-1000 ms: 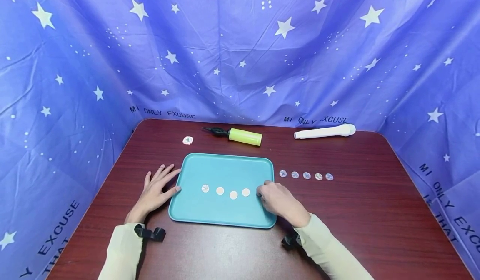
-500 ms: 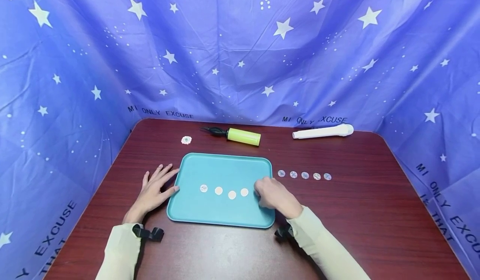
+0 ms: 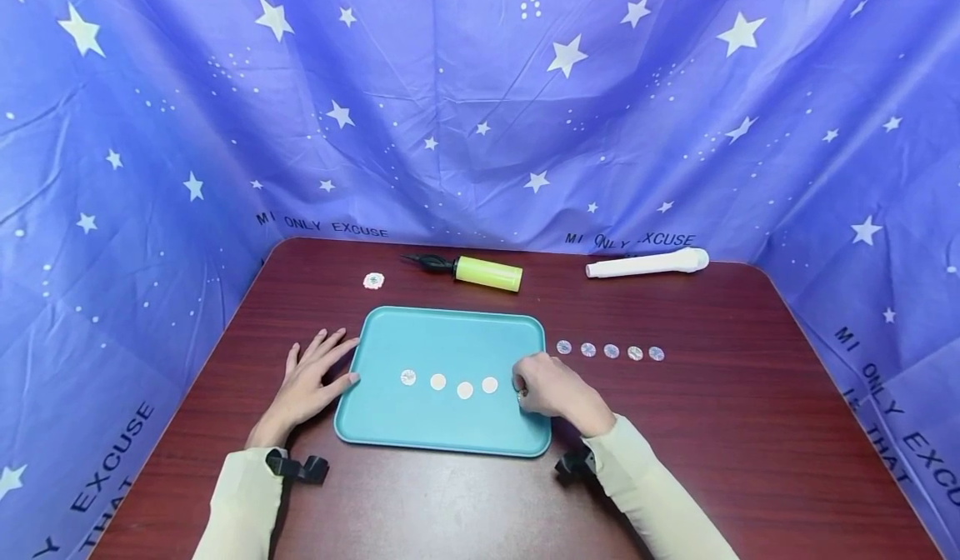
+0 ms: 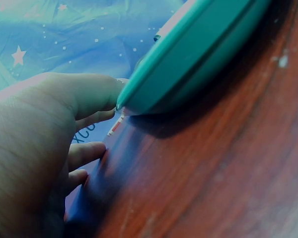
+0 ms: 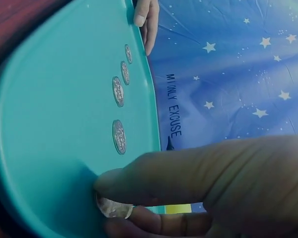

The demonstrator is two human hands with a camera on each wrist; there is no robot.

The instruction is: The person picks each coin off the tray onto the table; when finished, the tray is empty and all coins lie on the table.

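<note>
My right hand (image 3: 557, 389) is over the right end of the turquoise tray (image 3: 442, 322). Its thumb and fingers pinch a silvery coin-like disc (image 5: 114, 207) low over the tray floor, partly hidden by the thumb. Several similar discs lie flat in a loose row across the tray, from a leftmost disc (image 3: 408, 377) to a rightmost disc (image 3: 490, 385) beside the right hand. With fingers spread on the table, my left hand (image 3: 306, 389) rests at the tray's left side. Its thumb (image 4: 97, 91) touches the tray rim.
Right of the tray, several more discs (image 3: 611, 351) form a row on the dark red table (image 3: 720, 427). Behind the tray lie a small scallop-edged white piece (image 3: 373, 281), a yellow-green hand pump (image 3: 487, 274) and a white wand-like stick (image 3: 647, 263). A starry blue curtain (image 3: 465, 85) surrounds the table.
The right hand dips slightly left toward the row of discs, then turns back right, and an edge of the pinched disc now shows. The left hand and tray stay put.
</note>
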